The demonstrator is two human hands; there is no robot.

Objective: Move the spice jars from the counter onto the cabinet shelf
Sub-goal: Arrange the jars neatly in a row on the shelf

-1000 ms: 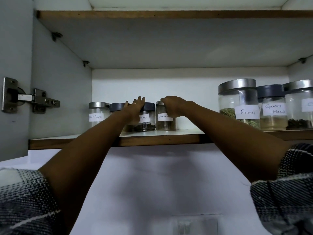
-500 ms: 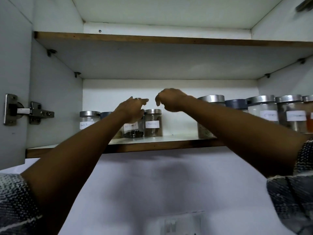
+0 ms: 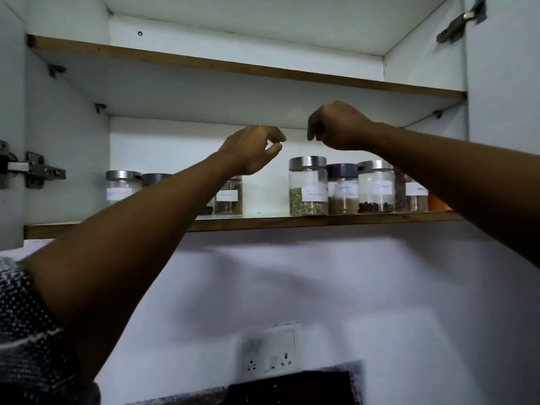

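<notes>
- The left hand (image 3: 252, 149) is raised in front of the cabinet, above the jars on the left of the shelf; its grip is loosely curled with fingertips drawn near the thumb, and it holds nothing.
- The right hand (image 3: 339, 127) hangs beside it, slightly higher, knuckles up; its fingers droop in a loose curl, and that grip also holds nothing.
- The two hands are near each other but apart, and neither touches a jar.
- The spice jars stand upright on the cabinet shelf (image 3: 292, 222), in two groups with a gap between them.
- Left group: a silver-lidded jar (image 3: 122, 187), a dark-lidded jar (image 3: 155, 179) just beside it and mostly hidden by the left forearm, and a brown-filled jar (image 3: 229, 200) partly behind the wrist.
- Right group: the fennel jar (image 3: 307, 185) with green seeds, a dark-lidded jar of tan powder (image 3: 342, 188), and a silver-lidded jar of dark bits (image 3: 376, 185), packed side by side.
- Further jars behind the right forearm are hard to make out; one may hold something orange.
- An upper shelf (image 3: 233, 65) spans the cabinet above.
- A door hinge (image 3: 32, 171) sits at the left edge.
- A wall socket (image 3: 270, 353) is below.
</notes>
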